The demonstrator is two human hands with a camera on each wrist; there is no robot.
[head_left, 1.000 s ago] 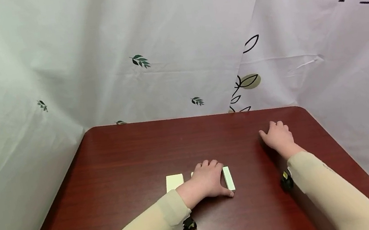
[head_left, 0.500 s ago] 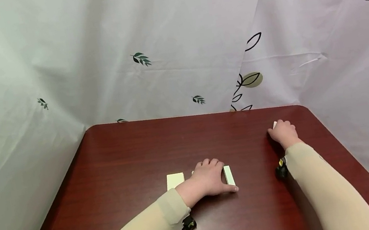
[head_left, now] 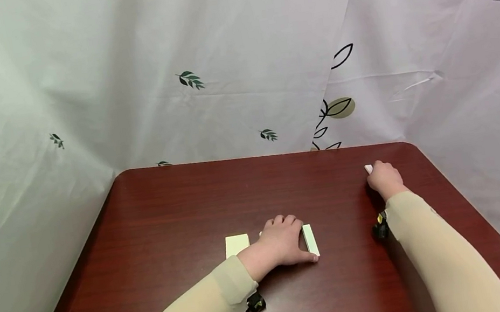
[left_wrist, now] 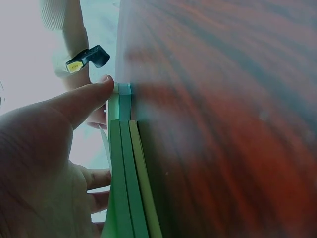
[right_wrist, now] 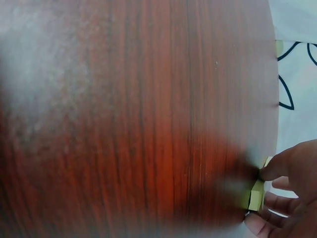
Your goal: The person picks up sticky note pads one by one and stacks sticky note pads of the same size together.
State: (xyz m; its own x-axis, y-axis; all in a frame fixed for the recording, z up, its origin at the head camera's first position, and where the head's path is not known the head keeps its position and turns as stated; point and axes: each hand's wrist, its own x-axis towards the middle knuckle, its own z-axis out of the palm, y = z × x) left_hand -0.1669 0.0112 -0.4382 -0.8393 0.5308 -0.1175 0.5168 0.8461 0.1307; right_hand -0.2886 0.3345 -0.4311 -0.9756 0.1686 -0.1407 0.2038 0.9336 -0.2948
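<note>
My left hand (head_left: 283,242) lies over a pale, flat piece mostly hidden under the palm. Its fingers are spread, with the thumb at the near end of a narrow white-green block (head_left: 310,239). In the left wrist view that block (left_wrist: 125,101) stands just beyond a stack of flat green and yellow slabs (left_wrist: 130,173), and the fingers reach behind them. At the far right of the table, my right hand (head_left: 384,178) pinches a small pale block (head_left: 369,169). The right wrist view shows this yellowish block (right_wrist: 256,198) between thumb and fingers, close over the tabletop.
A pale yellow square piece (head_left: 237,244) lies left of the left hand, partly behind the forearm. The dark red wooden table (head_left: 179,205) has rounded far corners. White patterned cloth (head_left: 227,72) hangs around its back and sides.
My right hand has moved slightly right and closed on the pale block, whose end now tilts leftward. The left thumb shifted slightly at the narrow block's near end; the left hand otherwise stays.
</note>
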